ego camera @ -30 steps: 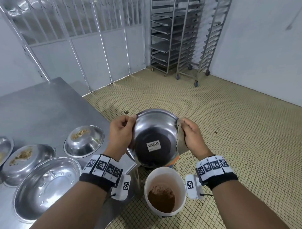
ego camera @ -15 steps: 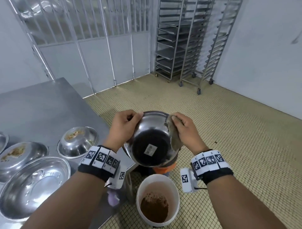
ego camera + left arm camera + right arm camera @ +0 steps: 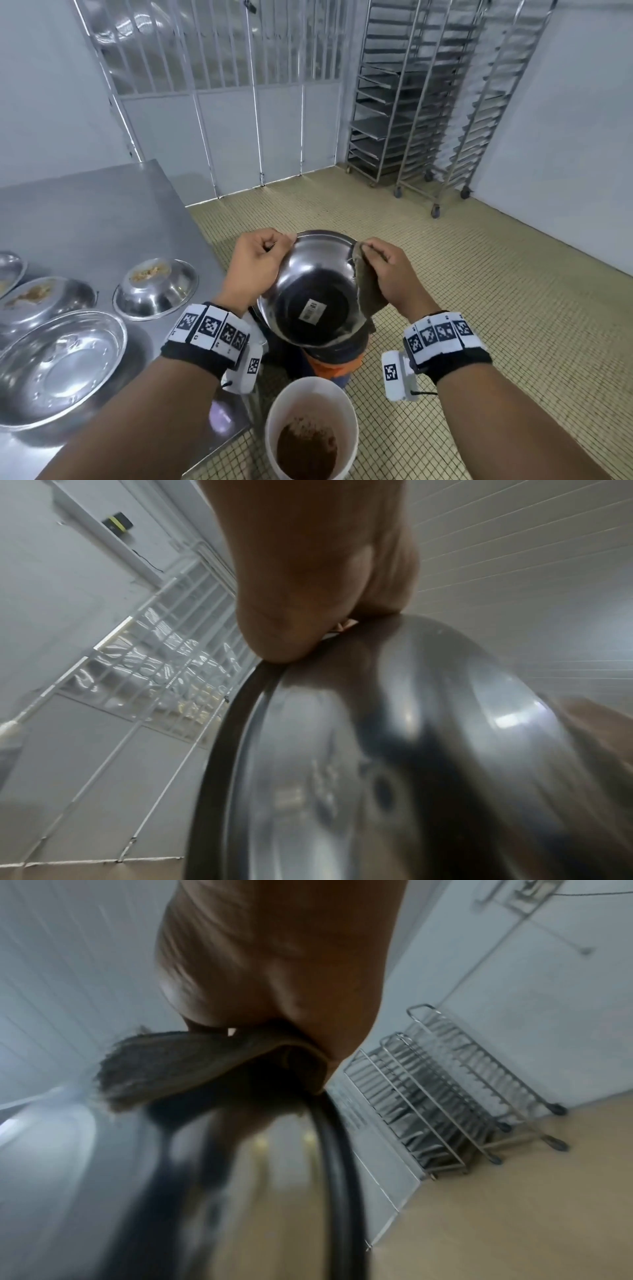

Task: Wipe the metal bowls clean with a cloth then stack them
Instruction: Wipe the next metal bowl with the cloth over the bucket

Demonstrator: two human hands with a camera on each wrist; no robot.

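The metal bowl is held up in the air, its underside with a barcode sticker turned toward the person, above a white bucket of brown residue on the tiled floor. The left hand clamps the bowl's left rim, fingers curled over the edge, while the right hand pinches a grey-brown cloth against the right rim, fingers folded over both. To wipe well here, I would keep the left grip firm as an anchor and run the cloth around the rim and outer wall in one sweep, turning the bowl rather than the wrist, and keep it over the bucket so any crumbs fall in. The steel table lies to the left, its corner close to the left forearm; three soiled bowls and one clean-looking larger bowl sit near that edge, so the left elbow has little slack. To the right and ahead the floor is open as far as the wheeled racks.
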